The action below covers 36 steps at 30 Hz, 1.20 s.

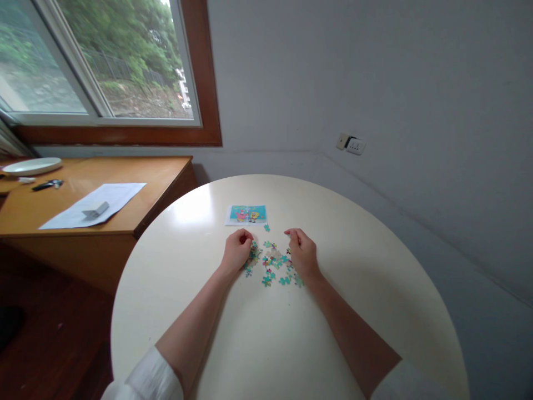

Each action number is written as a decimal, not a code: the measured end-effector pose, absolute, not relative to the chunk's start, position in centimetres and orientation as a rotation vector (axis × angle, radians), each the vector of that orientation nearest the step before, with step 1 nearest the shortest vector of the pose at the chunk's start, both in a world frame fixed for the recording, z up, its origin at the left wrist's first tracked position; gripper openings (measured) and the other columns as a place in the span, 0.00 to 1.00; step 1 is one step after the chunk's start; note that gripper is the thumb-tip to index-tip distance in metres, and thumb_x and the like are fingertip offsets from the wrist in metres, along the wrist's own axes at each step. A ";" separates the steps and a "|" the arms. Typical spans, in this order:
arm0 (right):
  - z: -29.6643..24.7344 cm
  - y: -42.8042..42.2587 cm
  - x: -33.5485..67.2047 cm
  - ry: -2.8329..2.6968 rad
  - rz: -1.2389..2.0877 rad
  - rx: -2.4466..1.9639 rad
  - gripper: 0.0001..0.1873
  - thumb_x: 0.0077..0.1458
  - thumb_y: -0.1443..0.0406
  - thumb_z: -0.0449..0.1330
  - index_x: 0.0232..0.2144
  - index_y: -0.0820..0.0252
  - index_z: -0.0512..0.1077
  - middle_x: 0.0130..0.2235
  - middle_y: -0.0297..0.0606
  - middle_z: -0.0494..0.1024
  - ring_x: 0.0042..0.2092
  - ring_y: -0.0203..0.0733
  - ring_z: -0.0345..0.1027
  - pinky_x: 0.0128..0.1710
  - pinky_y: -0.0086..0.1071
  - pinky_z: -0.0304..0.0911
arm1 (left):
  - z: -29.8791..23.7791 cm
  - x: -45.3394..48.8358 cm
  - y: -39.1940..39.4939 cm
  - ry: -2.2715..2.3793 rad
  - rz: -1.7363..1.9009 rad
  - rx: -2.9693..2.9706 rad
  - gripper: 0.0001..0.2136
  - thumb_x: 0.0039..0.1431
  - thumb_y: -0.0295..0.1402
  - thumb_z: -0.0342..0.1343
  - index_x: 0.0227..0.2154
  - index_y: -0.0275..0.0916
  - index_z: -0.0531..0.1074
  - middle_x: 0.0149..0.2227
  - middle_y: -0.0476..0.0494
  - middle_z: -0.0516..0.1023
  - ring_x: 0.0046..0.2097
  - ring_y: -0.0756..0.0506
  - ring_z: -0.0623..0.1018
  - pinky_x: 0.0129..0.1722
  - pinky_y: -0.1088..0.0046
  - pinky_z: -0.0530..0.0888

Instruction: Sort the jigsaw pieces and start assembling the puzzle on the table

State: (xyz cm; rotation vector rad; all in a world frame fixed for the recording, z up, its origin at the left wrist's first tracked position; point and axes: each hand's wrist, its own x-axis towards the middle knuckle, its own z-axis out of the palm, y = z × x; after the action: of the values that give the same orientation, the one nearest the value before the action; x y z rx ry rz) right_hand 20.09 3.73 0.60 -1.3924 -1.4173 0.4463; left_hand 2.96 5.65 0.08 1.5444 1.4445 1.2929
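Note:
Loose jigsaw puzzle pieces (267, 276), mostly teal with some yellow, pink and pale backs, lie scattered on the round white table (266, 333). My left hand (237, 248) rests at the left edge of the pieces, its fingers curled and pressed together; whatever they may hold is hidden. On the other side, my right hand (303, 253) has its thumb and fingers closed, tips pointing left, and partly covers some pieces. Anything in that pinch is too small to tell. Beyond my hands lies a picture sheet (249, 214) with two cartoon figures on blue. One teal piece (267, 228) sits apart near its lower right corner.
A wooden desk (162, 172) stands to the left, bearing paper sheets (120, 191), a small grey-white block (95, 209), a dark small object (48, 185) and a white dish (33, 166). Behind are a window (137, 61) and a wall with a socket (356, 146).

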 end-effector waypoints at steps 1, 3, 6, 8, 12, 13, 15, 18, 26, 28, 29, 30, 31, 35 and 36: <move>0.5 3.8 20.1 -1.408 0.486 -1.379 0.20 0.56 0.56 0.45 0.31 0.63 0.70 0.17 0.26 0.57 0.18 0.31 0.51 0.19 0.25 0.49 | 0.1 3.0 5.6 1.443 1.295 1.542 0.04 0.41 0.27 0.47 0.18 0.38 0.66 0.17 0.53 0.64 0.22 0.52 0.65 0.24 0.77 0.62; 0.4 3.9 20.1 -1.390 0.558 -1.357 0.20 0.55 0.55 0.45 0.33 0.63 0.70 0.17 0.26 0.59 0.17 0.30 0.51 0.18 0.25 0.49 | 0.1 3.0 5.6 1.443 1.299 1.536 0.04 0.41 0.26 0.47 0.18 0.38 0.65 0.17 0.53 0.64 0.22 0.52 0.65 0.24 0.77 0.62; 0.1 4.1 20.2 -1.388 0.580 -1.337 0.20 0.55 0.54 0.47 0.34 0.64 0.70 0.16 0.26 0.58 0.17 0.31 0.51 0.18 0.25 0.47 | 0.1 3.0 5.7 1.447 1.305 1.534 0.04 0.41 0.25 0.47 0.18 0.37 0.66 0.17 0.53 0.65 0.22 0.52 0.65 0.24 0.77 0.62; 0.0 4.2 20.2 -1.406 0.532 -1.337 0.19 0.55 0.55 0.48 0.33 0.64 0.70 0.16 0.25 0.57 0.18 0.30 0.50 0.19 0.25 0.47 | 0.0 2.9 5.7 1.447 1.308 1.543 0.05 0.41 0.25 0.46 0.18 0.37 0.66 0.17 0.53 0.65 0.22 0.52 0.65 0.24 0.78 0.62; -0.1 4.4 20.4 -1.431 0.430 -1.357 0.18 0.56 0.57 0.47 0.33 0.63 0.70 0.19 0.29 0.64 0.20 0.32 0.54 0.22 0.26 0.51 | 0.0 2.9 5.7 1.453 1.289 1.562 0.04 0.41 0.26 0.46 0.18 0.37 0.66 0.17 0.53 0.65 0.23 0.52 0.65 0.24 0.78 0.62; -0.1 4.5 20.4 -1.442 0.400 -1.365 0.18 0.56 0.58 0.46 0.33 0.63 0.71 0.21 0.31 0.68 0.22 0.33 0.58 0.24 0.27 0.54 | 0.1 2.9 5.7 1.456 1.282 1.562 0.04 0.42 0.26 0.46 0.19 0.37 0.66 0.17 0.53 0.65 0.23 0.52 0.65 0.24 0.78 0.62; -0.1 4.5 20.4 -1.490 0.297 -1.411 0.16 0.56 0.61 0.46 0.33 0.62 0.71 0.29 0.38 0.74 0.31 0.38 0.65 0.34 0.31 0.60 | 0.1 2.9 5.6 1.463 1.273 1.558 0.04 0.42 0.26 0.46 0.19 0.37 0.66 0.17 0.53 0.64 0.22 0.52 0.65 0.24 0.78 0.62; -0.3 4.5 20.1 -1.618 0.106 -1.613 0.16 0.54 0.66 0.48 0.41 0.62 0.71 0.46 0.46 0.73 0.49 0.46 0.63 0.49 0.40 0.54 | 0.2 3.0 5.6 1.462 1.276 1.556 0.04 0.42 0.26 0.46 0.19 0.37 0.66 0.17 0.54 0.64 0.22 0.52 0.64 0.24 0.78 0.62; -0.3 4.2 19.7 -1.994 0.138 -1.684 0.17 0.56 0.68 0.46 0.43 0.62 0.72 0.48 0.44 0.74 0.51 0.43 0.64 0.54 0.41 0.50 | 0.1 2.9 5.7 1.462 1.270 1.560 0.04 0.41 0.27 0.46 0.19 0.37 0.65 0.17 0.53 0.64 0.22 0.52 0.64 0.24 0.78 0.62; 0.0 4.2 19.8 -1.992 0.208 -1.563 0.16 0.56 0.69 0.47 0.39 0.60 0.73 0.44 0.40 0.77 0.46 0.40 0.69 0.50 0.35 0.56 | 0.1 2.9 5.7 1.464 1.272 1.566 0.04 0.41 0.27 0.46 0.19 0.37 0.65 0.17 0.53 0.64 0.22 0.52 0.64 0.24 0.77 0.62; 0.2 4.1 19.8 -1.986 0.227 -1.520 0.15 0.55 0.68 0.48 0.37 0.60 0.74 0.41 0.39 0.78 0.43 0.39 0.70 0.48 0.33 0.58 | 0.1 2.9 5.7 1.464 1.273 1.570 0.04 0.41 0.27 0.46 0.19 0.37 0.65 0.17 0.53 0.64 0.22 0.52 0.64 0.24 0.77 0.62; 0.3 4.1 19.8 -1.978 0.232 -1.495 0.14 0.55 0.68 0.49 0.36 0.59 0.74 0.39 0.38 0.79 0.41 0.39 0.71 0.46 0.32 0.59 | 0.1 2.9 5.7 1.464 1.274 1.573 0.04 0.41 0.27 0.46 0.19 0.37 0.65 0.17 0.53 0.64 0.22 0.52 0.64 0.24 0.77 0.62; 0.4 4.0 19.7 -1.969 0.226 -1.485 0.14 0.54 0.68 0.49 0.35 0.59 0.74 0.37 0.38 0.79 0.39 0.39 0.71 0.44 0.32 0.60 | 0.1 3.0 5.7 1.464 1.272 1.574 0.04 0.41 0.27 0.45 0.19 0.37 0.65 0.17 0.53 0.64 0.22 0.52 0.65 0.24 0.77 0.62; 0.5 3.8 19.6 -1.979 0.191 -1.477 0.12 0.53 0.69 0.50 0.33 0.59 0.74 0.33 0.37 0.79 0.35 0.40 0.71 0.43 0.34 0.59 | 0.3 3.0 5.6 1.477 1.261 1.578 0.04 0.41 0.26 0.46 0.19 0.37 0.65 0.18 0.52 0.65 0.23 0.51 0.66 0.25 0.76 0.63; 0.5 3.8 19.5 -1.986 0.179 -1.475 0.12 0.53 0.69 0.50 0.33 0.59 0.74 0.34 0.38 0.79 0.36 0.41 0.71 0.43 0.34 0.59 | 0.3 3.1 5.6 1.489 1.261 1.583 0.04 0.41 0.26 0.46 0.19 0.37 0.65 0.19 0.52 0.66 0.24 0.51 0.66 0.26 0.76 0.64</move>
State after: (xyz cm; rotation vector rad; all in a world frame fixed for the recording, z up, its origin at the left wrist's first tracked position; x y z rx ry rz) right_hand 19.55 3.84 0.48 -1.4746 -1.9861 0.1792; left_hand 3.05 5.56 0.33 1.5833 1.4888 1.2613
